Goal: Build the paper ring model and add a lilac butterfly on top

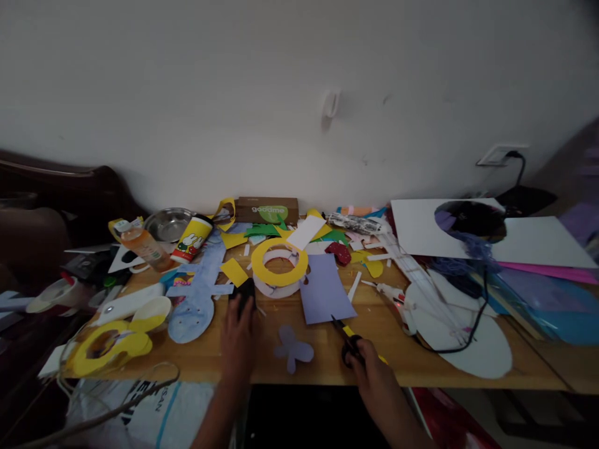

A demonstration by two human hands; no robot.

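My right hand [377, 377] is closed around black-handled scissors [352, 348], whose dark blades point up and left towards a lilac paper sheet [326, 293]. My left hand [239, 340] has its fingers and thumb around the near end of a flat black object [243, 292] whose kind is too dark to make out. On the wood between my hands lies a lilac paper cutout with rounded lobes [294, 350]. Behind it, a yellow ring [259, 274] rests on a white ring, beside the lilac sheet. Left of my left hand lies a pale blue paper figure [191, 321].
Paper scraps [262, 231] crowd the back, before a brown box [269, 209]. At left are a yellow mask-like cutout [105, 352], a patterned cup [193, 238], a drink bottle [145, 245] and a metal bowl [169, 223]. A corded glue gun [395, 299] lies at right, near white boards [416, 227].
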